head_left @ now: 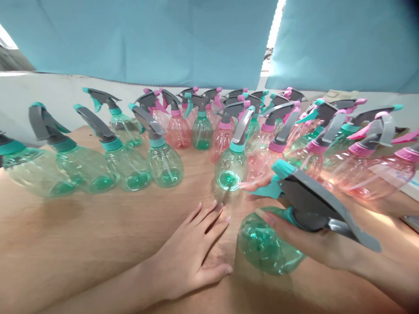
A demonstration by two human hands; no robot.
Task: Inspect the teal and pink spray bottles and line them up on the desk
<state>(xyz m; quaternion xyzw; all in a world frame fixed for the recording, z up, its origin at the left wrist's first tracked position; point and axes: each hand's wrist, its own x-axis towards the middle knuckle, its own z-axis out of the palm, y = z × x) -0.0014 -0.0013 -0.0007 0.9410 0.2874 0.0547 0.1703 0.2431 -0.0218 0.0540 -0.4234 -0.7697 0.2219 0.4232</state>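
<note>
My right hand (294, 229) grips a green spray bottle (268, 244) around its neck, below the grey and teal trigger head. The bottle leans, its base toward the lower left. My left hand (186, 253) lies flat on the wooden table (114, 257), fingers spread and holding nothing. Just beyond its fingertips stands another green spray bottle (231, 170) with a teal collar. One finger of the right hand reaches close to that bottle's base; whether they touch I cannot tell.
Several green spray bottles (165, 163) form a row on the left. A cluster of pink spray bottles (178, 131) mixed with green ones fills the back and right. Behind the table hangs a blue curtain (157, 39) over a white wall. A dark flat object (410, 222) lies at the right edge.
</note>
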